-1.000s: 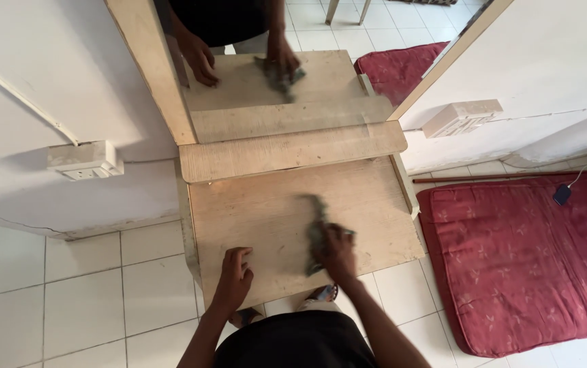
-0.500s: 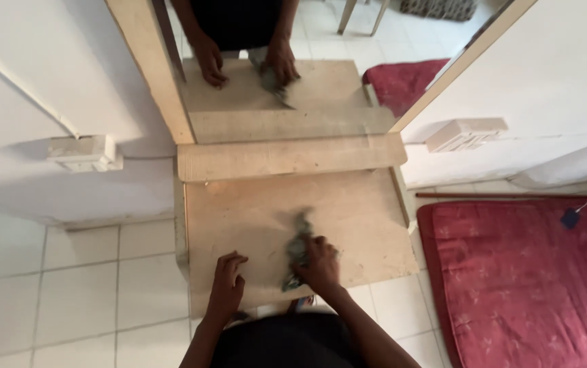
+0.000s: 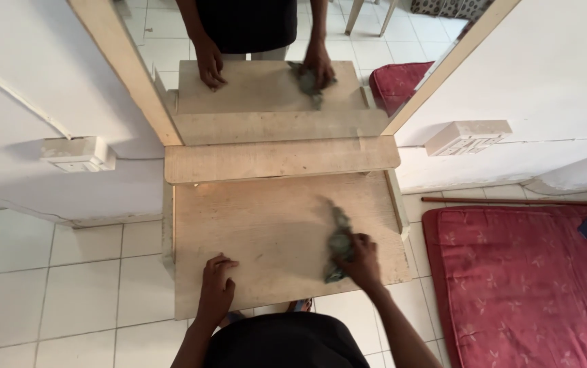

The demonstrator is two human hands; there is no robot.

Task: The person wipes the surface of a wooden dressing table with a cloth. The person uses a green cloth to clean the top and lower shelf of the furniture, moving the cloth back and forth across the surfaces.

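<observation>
A pale wooden table top (image 3: pixel 273 225) stands against the wall below a leaning mirror (image 3: pixel 273 82). My right hand (image 3: pixel 361 260) presses a grey-green cloth (image 3: pixel 338 240) flat on the right half of the top. My left hand (image 3: pixel 215 286) rests on the wood near the front edge, fingers curled and holding nothing. A raised wooden shelf (image 3: pixel 280 158) runs along the back of the table. The mirror repeats both hands and the cloth.
A red patterned mattress (image 3: pixel 525 279) lies on the white tiled floor to the right, with a thin stick (image 3: pixel 511 201) behind it. Switch boxes sit on the wall at left (image 3: pixel 75 154) and right (image 3: pixel 467 136). Chair legs show in the mirror.
My right hand has slid the cloth over the table's right half, first toward me and to the left, then back rightward. My left hand has stayed near the front edge.
</observation>
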